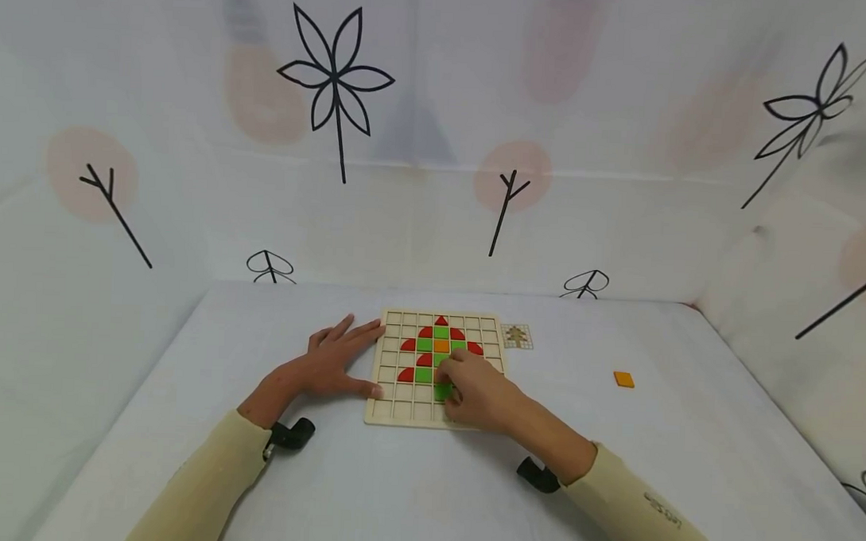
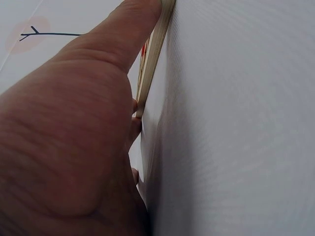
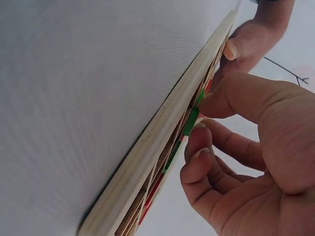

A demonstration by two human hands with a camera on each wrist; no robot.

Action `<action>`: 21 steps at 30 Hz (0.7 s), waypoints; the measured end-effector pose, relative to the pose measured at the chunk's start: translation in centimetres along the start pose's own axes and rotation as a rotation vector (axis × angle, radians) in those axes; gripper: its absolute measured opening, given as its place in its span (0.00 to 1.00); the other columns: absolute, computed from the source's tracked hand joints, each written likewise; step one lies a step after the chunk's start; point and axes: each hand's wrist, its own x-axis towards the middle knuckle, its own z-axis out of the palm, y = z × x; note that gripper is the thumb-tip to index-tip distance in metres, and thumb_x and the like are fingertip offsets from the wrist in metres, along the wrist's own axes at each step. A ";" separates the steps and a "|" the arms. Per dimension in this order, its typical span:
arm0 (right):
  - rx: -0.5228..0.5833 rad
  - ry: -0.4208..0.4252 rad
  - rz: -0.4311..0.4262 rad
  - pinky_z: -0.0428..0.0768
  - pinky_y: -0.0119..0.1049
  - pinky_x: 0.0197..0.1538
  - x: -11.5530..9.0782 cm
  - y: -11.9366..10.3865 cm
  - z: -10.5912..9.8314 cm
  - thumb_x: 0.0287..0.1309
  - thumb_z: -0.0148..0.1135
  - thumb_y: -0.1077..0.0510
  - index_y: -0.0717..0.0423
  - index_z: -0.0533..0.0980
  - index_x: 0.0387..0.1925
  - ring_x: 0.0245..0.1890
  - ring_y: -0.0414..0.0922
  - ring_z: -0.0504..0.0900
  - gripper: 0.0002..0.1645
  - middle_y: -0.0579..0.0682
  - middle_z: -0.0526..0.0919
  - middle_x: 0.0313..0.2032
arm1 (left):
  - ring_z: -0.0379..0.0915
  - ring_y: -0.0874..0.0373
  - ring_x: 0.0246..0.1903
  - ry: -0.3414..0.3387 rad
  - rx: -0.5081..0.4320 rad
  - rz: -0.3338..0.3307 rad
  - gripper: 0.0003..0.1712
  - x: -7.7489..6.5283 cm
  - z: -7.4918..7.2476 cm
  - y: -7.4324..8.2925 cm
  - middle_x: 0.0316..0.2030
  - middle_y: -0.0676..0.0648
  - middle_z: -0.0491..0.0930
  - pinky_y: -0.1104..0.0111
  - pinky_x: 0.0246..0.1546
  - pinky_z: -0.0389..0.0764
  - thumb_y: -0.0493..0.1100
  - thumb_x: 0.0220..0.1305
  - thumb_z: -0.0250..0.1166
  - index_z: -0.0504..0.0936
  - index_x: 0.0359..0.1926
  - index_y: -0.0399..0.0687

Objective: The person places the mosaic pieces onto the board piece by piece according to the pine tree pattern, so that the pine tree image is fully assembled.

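Observation:
A square wooden grid board (image 1: 406,413) lies on the white table, with red, green and orange tiles forming a tree-like pattern. My right hand (image 1: 482,392) is over the board's lower middle, its thumb and fingers pinching a green tile (image 3: 191,122) at the grid. In the head view this hand hides part of the pattern's right side. My left hand (image 1: 329,366) lies at the board's left edge with fingers spread, thumb and fingertips touching the rim. From the left wrist, the thumb (image 2: 133,29) is seen against the board's side (image 2: 156,54).
Touching or nearly touching the board's upper right edge is a small pattern card (image 1: 518,336) printed with a tree on a grid. A loose orange tile (image 1: 623,379) lies farther right on the table. White printed cloth (image 1: 435,223) walls in the back and both sides.

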 end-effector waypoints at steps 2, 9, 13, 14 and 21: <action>0.004 0.004 0.010 0.79 0.33 0.42 -0.1 0.1 0.0 0.52 0.69 0.69 0.55 0.85 0.45 0.41 0.40 0.76 0.17 0.45 0.82 0.42 | 0.27 0.36 0.84 -0.002 -0.007 -0.002 0.65 0.0 0.0 0.1 0.85 0.52 0.48 0.34 0.76 0.41 0.75 0.57 0.73 0.54 0.86 0.58; 0.010 0.022 0.010 0.82 0.36 0.48 -0.5 0.3 -0.2 0.54 0.71 0.66 0.52 0.85 0.44 0.44 0.40 0.77 0.15 0.43 0.83 0.42 | 0.27 0.37 0.84 0.001 0.004 -0.007 0.64 0.0 0.1 0.0 0.85 0.52 0.48 0.34 0.76 0.42 0.75 0.57 0.73 0.53 0.86 0.59; 0.007 0.022 -0.004 0.82 0.34 0.46 -0.4 0.4 -0.1 0.55 0.72 0.65 0.52 0.85 0.44 0.43 0.40 0.76 0.14 0.43 0.83 0.41 | 0.27 0.37 0.84 -0.001 0.001 -0.005 0.65 0.0 0.1 0.0 0.85 0.52 0.48 0.34 0.76 0.42 0.75 0.57 0.72 0.53 0.86 0.58; 0.006 0.022 -0.010 0.81 0.34 0.45 -0.4 0.4 -0.1 0.55 0.72 0.65 0.52 0.85 0.44 0.42 0.40 0.76 0.14 0.43 0.83 0.41 | 0.27 0.37 0.84 -0.001 0.001 -0.004 0.65 0.0 0.1 -0.1 0.85 0.52 0.48 0.34 0.76 0.42 0.75 0.57 0.72 0.53 0.86 0.59; 0.007 0.024 -0.038 0.78 0.32 0.40 -0.4 0.4 -0.1 0.56 0.73 0.66 0.53 0.85 0.43 0.38 0.41 0.74 0.12 0.45 0.82 0.39 | 0.28 0.36 0.84 0.002 0.012 0.003 0.65 0.1 0.1 -0.2 0.85 0.52 0.48 0.34 0.76 0.42 0.76 0.58 0.72 0.53 0.86 0.58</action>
